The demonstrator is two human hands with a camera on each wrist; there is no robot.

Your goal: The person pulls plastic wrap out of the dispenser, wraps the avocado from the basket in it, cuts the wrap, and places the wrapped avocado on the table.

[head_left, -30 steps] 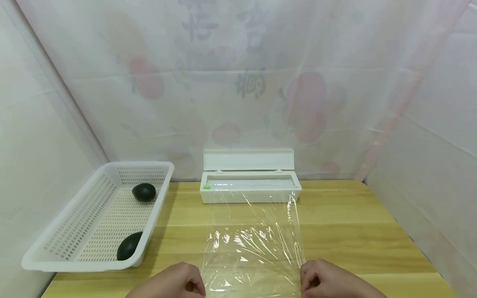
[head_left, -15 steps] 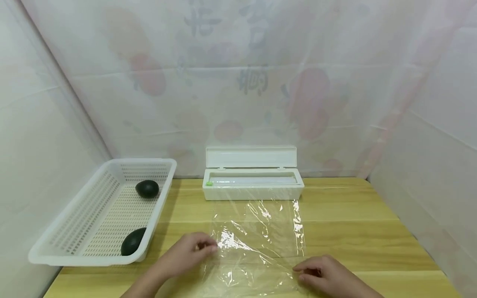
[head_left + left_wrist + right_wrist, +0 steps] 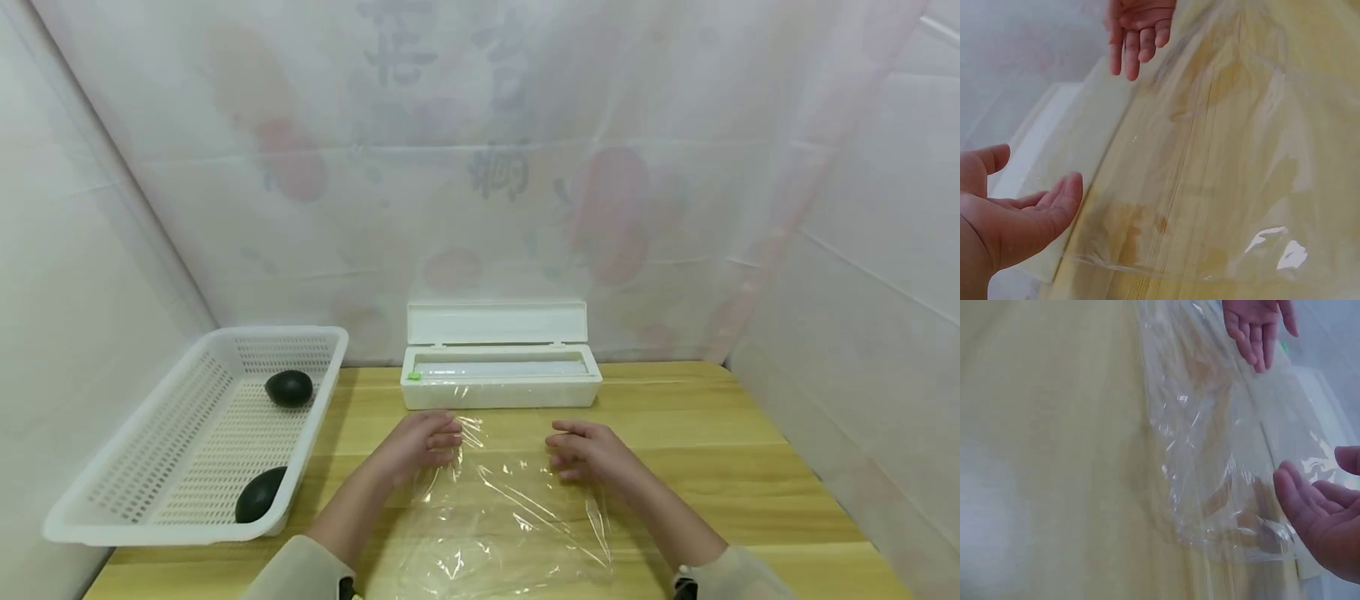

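A sheet of clear cling film (image 3: 510,517) runs from the white dispenser box (image 3: 501,393) toward the front of the wooden table. My left hand (image 3: 420,446) is over the film's left edge near the box, its fingers loosely bent and holding nothing. Across from it, my right hand (image 3: 588,454) hovers by the film's right edge with relaxed fingers. In the left wrist view the left hand (image 3: 1019,219) has thumb and fingers apart, and nothing lies between them. The right wrist view shows the right hand (image 3: 1325,515) likewise spread beside the film (image 3: 1210,456); contact is unclear.
A white perforated basket (image 3: 202,442) stands at the left with two dark green avocado-like fruits, one (image 3: 289,388) at the back and one (image 3: 259,495) near the front. The box lid (image 3: 497,323) is raised against the curtain (image 3: 480,167). Wooden tabletop (image 3: 697,467) extends to the right.
Both hands have let go of the film's near end and moved forward toward the box. The film now lies lower on the table, wrinkled.
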